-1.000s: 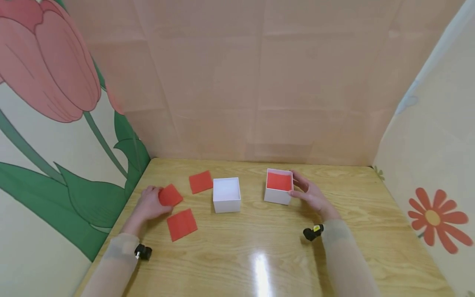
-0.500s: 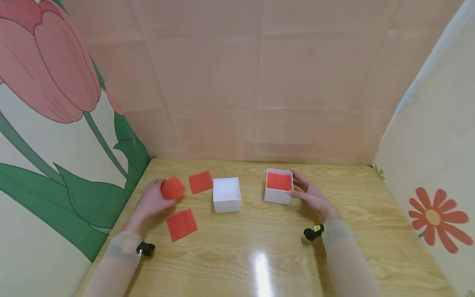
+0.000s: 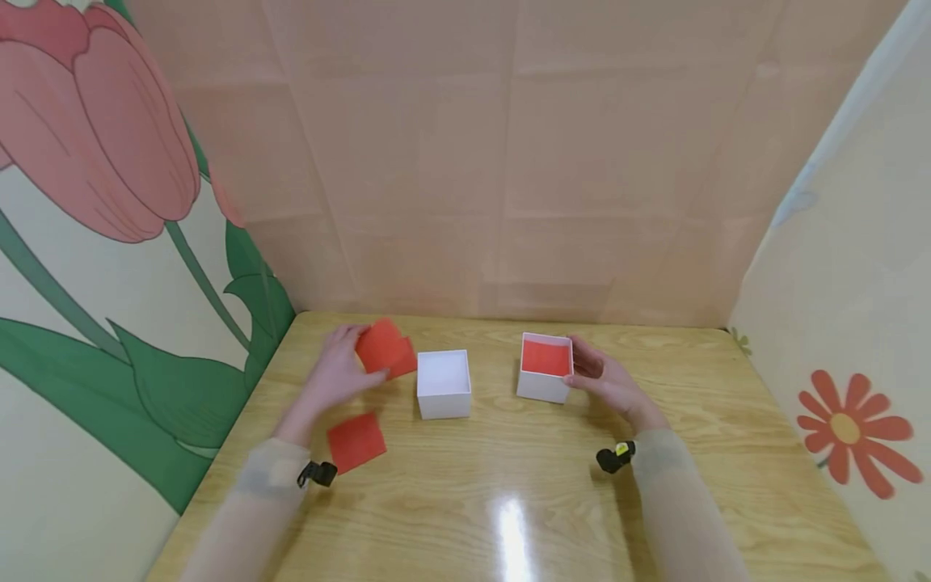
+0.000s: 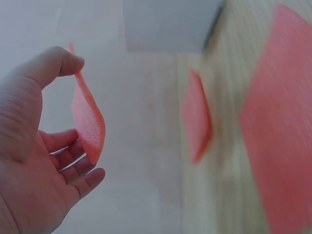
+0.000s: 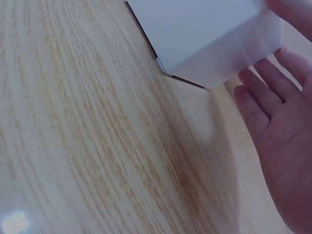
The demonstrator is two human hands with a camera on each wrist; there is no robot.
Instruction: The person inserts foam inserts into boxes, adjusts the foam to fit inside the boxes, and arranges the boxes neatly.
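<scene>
My left hand [image 3: 338, 368] pinches a thin red square foam-like sheet [image 4: 87, 124] between thumb and fingers, held off the table. In the head view that sheet [image 3: 378, 343] overlaps a second red square [image 3: 403, 362] lying beyond it. A third red square [image 3: 356, 443] lies on the table nearer the person. At right, my right hand [image 3: 611, 384] grips the side of a white open-topped box [image 3: 542, 388], thumb in front and fingers behind. Red material [image 3: 547, 357] shows inside that box. The right wrist view shows the fingers against the box's wall [image 5: 200, 39].
Another white open-topped box [image 3: 444, 404] stands between the hands, its white inside showing. The wooden table [image 3: 451, 501] ends at a pinkish cloth backdrop [image 3: 502, 162]. Flower-printed walls flank both sides.
My left hand has lifted the red sheet and carried it right and away from the person, over the far red square. The right hand and both boxes stay in place.
</scene>
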